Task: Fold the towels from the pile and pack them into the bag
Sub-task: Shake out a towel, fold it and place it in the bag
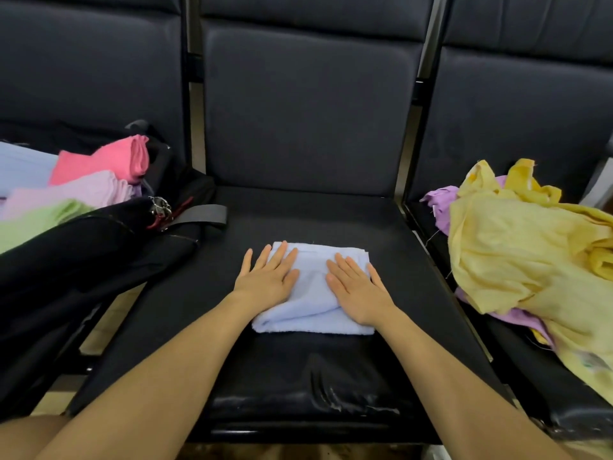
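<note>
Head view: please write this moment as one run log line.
phase: flattening fold | left hand, right hand: flat on light blue towel | black bag: holds towels | pile: unfolded

A public waiting area is suggested, such as a terminal or station hall. A row of linked seats (298,227) with dark padded cushions and backrests (305,104) is seen, joined by metal frame bars (195,127), and pale tiled floor (112,313) is glimpsed between them.
</note>
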A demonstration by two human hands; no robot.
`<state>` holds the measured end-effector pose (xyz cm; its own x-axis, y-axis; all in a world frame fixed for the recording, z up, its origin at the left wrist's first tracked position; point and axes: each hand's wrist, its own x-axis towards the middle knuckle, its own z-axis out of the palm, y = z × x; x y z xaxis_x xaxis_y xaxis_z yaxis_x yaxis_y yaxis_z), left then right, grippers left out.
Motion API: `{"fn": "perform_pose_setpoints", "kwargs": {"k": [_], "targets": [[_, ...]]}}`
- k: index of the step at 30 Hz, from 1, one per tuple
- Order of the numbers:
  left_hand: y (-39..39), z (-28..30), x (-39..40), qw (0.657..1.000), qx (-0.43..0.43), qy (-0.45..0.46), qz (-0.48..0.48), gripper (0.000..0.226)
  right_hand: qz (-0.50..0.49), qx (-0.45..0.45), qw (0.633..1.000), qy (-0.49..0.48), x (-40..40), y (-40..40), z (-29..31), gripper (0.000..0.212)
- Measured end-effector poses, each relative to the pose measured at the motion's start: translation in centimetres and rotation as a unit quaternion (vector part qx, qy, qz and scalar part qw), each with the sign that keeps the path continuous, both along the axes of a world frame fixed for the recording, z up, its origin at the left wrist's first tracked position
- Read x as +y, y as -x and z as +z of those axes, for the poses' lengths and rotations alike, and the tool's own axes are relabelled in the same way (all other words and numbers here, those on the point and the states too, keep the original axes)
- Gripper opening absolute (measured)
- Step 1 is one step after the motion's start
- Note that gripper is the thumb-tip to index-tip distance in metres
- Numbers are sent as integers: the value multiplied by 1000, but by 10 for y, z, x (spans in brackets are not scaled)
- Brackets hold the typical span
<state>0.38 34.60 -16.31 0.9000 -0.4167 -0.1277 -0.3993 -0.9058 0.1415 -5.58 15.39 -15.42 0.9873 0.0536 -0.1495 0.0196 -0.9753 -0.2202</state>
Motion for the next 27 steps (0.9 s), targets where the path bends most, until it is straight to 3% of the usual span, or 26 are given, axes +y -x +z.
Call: {"fn": "perform_pose_setpoints", "kwargs": {"k": [7,10,13,16,17,20,24,27], "targets": [[9,21,13,994,27,-82,-63,58,-14,-7,999,-40,0,-7,-5,53],[18,28,19,994,52,-60,-70,58,-36,-44,994,-92,3,-3,-4,48],[29,30,24,995,6,-23,-94,60,-59,-145,974,-162,8,4,1,30],[41,31,30,993,-21,36,-109,87,-63,-160,964,-202,11,10,4,25],[44,28,31,992,-20,48,-117,86,-70,-152,960,-225,9,12,5,23],[50,25,32,988,-13,93,-124,59,-91,-142,938,-303,4,15,10,22],[57,28,36,978,14,143,-153,63,-93,-128,913,-376,-8,26,15,20],[62,27,34,971,42,155,-179,32,-62,-137,910,-386,-14,43,18,13]]}}
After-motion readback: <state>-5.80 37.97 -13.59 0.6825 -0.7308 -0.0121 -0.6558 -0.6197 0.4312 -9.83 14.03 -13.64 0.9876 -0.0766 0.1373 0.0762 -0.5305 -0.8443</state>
